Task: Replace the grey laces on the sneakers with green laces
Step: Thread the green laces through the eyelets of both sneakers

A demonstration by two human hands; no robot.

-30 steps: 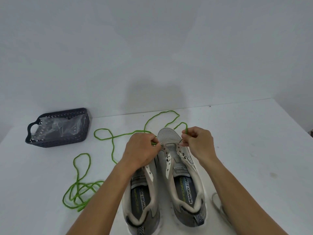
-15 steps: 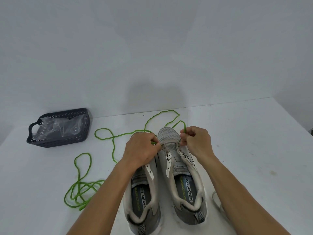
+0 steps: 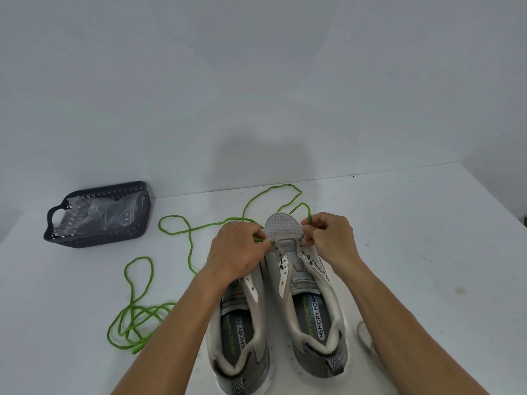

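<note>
Two grey sneakers stand side by side with toes pointing away from me: the left sneaker [image 3: 239, 332] and the right sneaker [image 3: 308, 297], both without laces. My left hand [image 3: 236, 252] pinches a green lace [image 3: 188, 246] at the right sneaker's front left eyelet. My right hand [image 3: 330, 238] pinches the same lace at the front right eyelet; its loop arcs behind the toe. A second green lace [image 3: 134, 317] lies coiled on the table to the left. A grey lace [image 3: 368, 340] shows partly beside my right forearm.
A dark plastic basket [image 3: 97, 238] holding a clear plastic bag sits at the back left of the white table [image 3: 427, 252]. A plain wall rises just behind the table. The table's right edge is near the frame's right side.
Both hands have stayed at the right sneaker's front eyelets; my right hand has shifted slightly, and the lace loop behind the toe has shrunk a little.
</note>
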